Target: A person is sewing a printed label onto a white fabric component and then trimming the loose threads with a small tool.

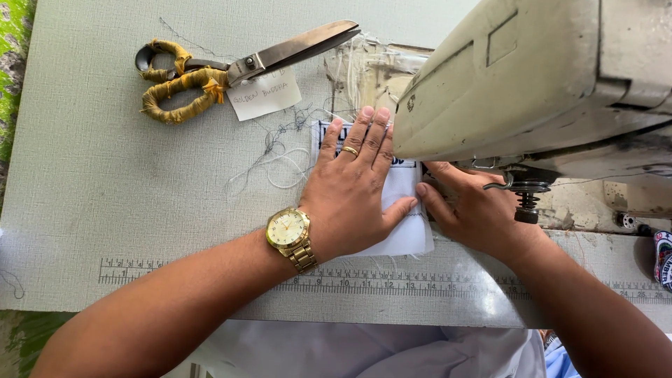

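- Your left hand [350,192] lies flat, fingers spread, pressing the small white cloth piece [406,210] to the grey textured desk [105,175].
- Your right hand [469,210], just beside it, pinches the cloth's edge under the cream sewing machine [532,77].
- One stitched line shows by your thumbs; the cloth remains under the machine.

At the centre of the frame the left hand [352,189] lies flat, fingers spread, on a piece of white fabric [406,210] on the grey desk [91,175]. It wears a gold ring [350,150] and, at the wrist, a gold wristwatch [290,234]. Just right of it the right hand [469,206] presses the same fabric, its fingers reaching under the cream sewing machine [532,77] that fills the upper right. In the upper left lie large scissors [238,66] with yellow-wrapped handles, blades closed, partly over a white paper tag [264,94]. Loose threads [280,150] lie between the tag and the fabric. A printed ruler [392,283] runs along the desk's near edge.
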